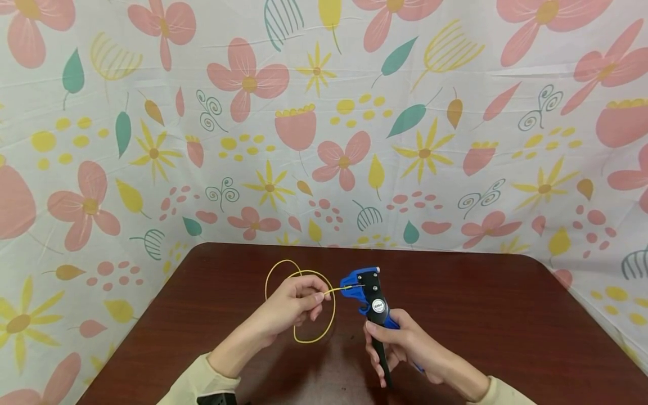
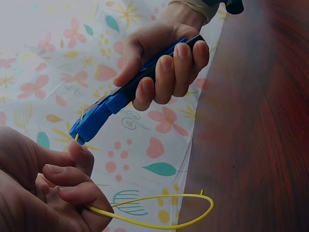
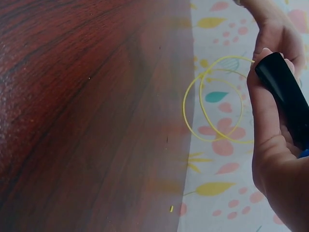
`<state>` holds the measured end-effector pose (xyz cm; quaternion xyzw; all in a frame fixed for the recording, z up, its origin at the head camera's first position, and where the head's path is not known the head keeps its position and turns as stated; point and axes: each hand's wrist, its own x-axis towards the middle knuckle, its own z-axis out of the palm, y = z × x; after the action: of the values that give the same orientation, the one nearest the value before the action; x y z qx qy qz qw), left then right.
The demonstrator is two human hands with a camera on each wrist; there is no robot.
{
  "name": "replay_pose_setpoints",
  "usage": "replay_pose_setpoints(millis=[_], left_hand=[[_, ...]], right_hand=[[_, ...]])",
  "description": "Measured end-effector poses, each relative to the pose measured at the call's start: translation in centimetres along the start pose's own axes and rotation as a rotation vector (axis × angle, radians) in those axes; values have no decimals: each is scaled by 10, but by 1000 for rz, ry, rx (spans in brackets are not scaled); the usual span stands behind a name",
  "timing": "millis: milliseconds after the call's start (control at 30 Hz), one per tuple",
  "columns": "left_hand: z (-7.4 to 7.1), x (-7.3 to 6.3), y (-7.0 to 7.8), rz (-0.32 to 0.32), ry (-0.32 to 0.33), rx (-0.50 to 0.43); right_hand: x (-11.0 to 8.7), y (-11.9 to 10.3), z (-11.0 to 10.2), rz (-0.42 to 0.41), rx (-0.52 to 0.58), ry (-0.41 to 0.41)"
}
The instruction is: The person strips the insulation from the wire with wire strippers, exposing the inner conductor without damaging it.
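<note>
Between thumb and fingers, my left hand (image 1: 298, 301) pinches a thin yellow wire (image 1: 331, 323) near its end. The rest of the wire loops loosely around and below that hand. My right hand (image 1: 405, 343) grips a blue and black wire stripper (image 1: 374, 295) by its handles, head up. The wire's end reaches into the blue jaws from the left, and a thin bare strand seems to show there. In the left wrist view, the right fingers (image 2: 166, 72) curl round the handles. One black handle (image 3: 285, 96) shows in the right wrist view, with the stripper's head out of frame.
Both hands are above a dark red-brown wooden table (image 1: 481, 315). A tiny yellow scrap (image 3: 171, 209) appears over the tabletop in the right wrist view. Behind the table hangs a flower-patterned cloth (image 1: 324, 124). A black band (image 1: 217, 399) circles the left wrist.
</note>
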<state>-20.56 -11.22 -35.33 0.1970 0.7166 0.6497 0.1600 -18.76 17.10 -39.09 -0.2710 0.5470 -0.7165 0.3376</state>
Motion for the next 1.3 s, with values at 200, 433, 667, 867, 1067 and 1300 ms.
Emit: replay_pose_setpoints(millis=[200, 433, 667, 867, 1067, 1300], left_hand=[[0, 0, -1, 3, 0, 4], [1, 0, -1, -3, -1, 2], [2, -1, 0, -5, -5, -1], [3, -1, 0, -2, -11, -1], [4, -2, 2, 0, -15, 4], [5, -2, 3, 8, -18, -2]], right_hand=[[0, -1, 0, 10, -2, 10], [0, 0, 1, -3, -13, 22], [0, 2, 3, -11, -13, 59], [0, 2, 4, -19, -55, 92], [-1, 2, 6, -34, -70, 107], [-2, 1, 9, -30, -79, 138]])
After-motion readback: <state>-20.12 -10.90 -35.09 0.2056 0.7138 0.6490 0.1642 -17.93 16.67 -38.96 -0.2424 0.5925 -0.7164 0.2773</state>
